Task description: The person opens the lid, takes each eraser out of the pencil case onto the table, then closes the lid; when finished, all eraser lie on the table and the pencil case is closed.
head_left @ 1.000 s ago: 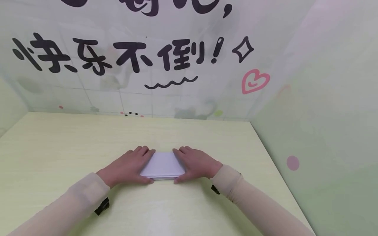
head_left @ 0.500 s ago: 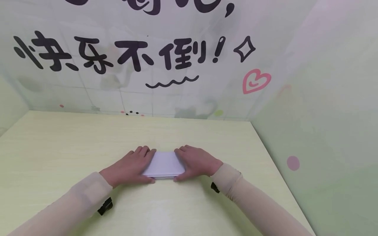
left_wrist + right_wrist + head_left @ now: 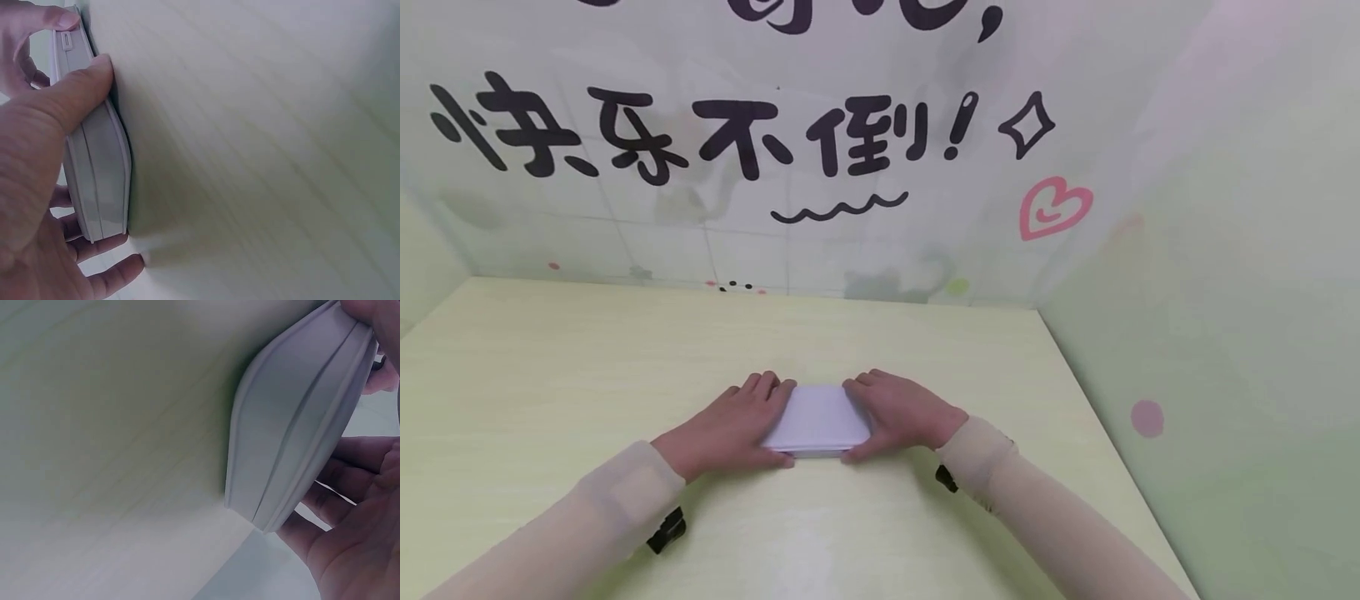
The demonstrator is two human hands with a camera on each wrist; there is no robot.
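A flat white case (image 3: 817,419) lies on the pale table, midway between the two hands. My left hand (image 3: 726,429) grips its left side, thumb along the near edge and fingers toward the far edge. On the opposite side my right hand (image 3: 904,412) holds it the same way. In the left wrist view a seam runs along the side of the case, and a small clasp (image 3: 67,41) shows between the two thumbs. The right wrist view shows its rounded corner and the seam closed, with fingers behind it. The palms hide parts of both ends.
The wood-grain table (image 3: 587,350) meets a back wall (image 3: 820,258) printed with large dark characters and a pink heart. A pale green side wall (image 3: 1247,375) bounds the table on the right.
The head view has shifted slightly. Both hands keep their hold on the case, which stays in nearly the same spot.
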